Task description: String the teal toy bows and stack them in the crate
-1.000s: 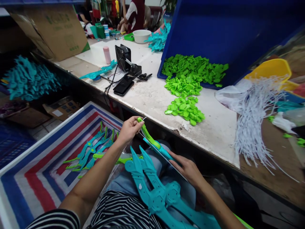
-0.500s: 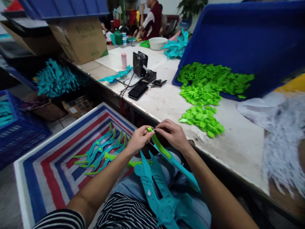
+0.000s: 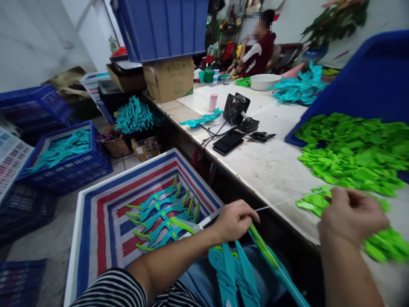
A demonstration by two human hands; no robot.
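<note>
My left hand (image 3: 238,219) is closed around the upper end of a bright green plastic strip (image 3: 263,245), fixed to a long teal plastic piece (image 3: 289,283). A thin white cord (image 3: 262,208) leaves these fingers toward the right, and a pale line runs along the teal piece. My right hand (image 3: 353,217), blurred, is raised over the table edge with fingers pinched, apparently on the cord's other end. The teal toy body (image 3: 228,273) with pointed arms rests on my lap. Several finished-looking teal and green pieces (image 3: 162,213) lie in the striped-lined box (image 3: 108,209).
Loose green parts (image 3: 354,153) spill from a tipped blue bin (image 3: 380,72) onto the table (image 3: 271,170). A phone (image 3: 228,141), small fan (image 3: 235,107) and pliers (image 3: 262,135) lie farther along. Crates of teal parts (image 3: 67,147) stand left. A person (image 3: 260,49) sits behind.
My right hand has moved away from my left, rightward over the green parts, with the cord stretching out. My left hand stays at the green strip's end. The view has turned left.
</note>
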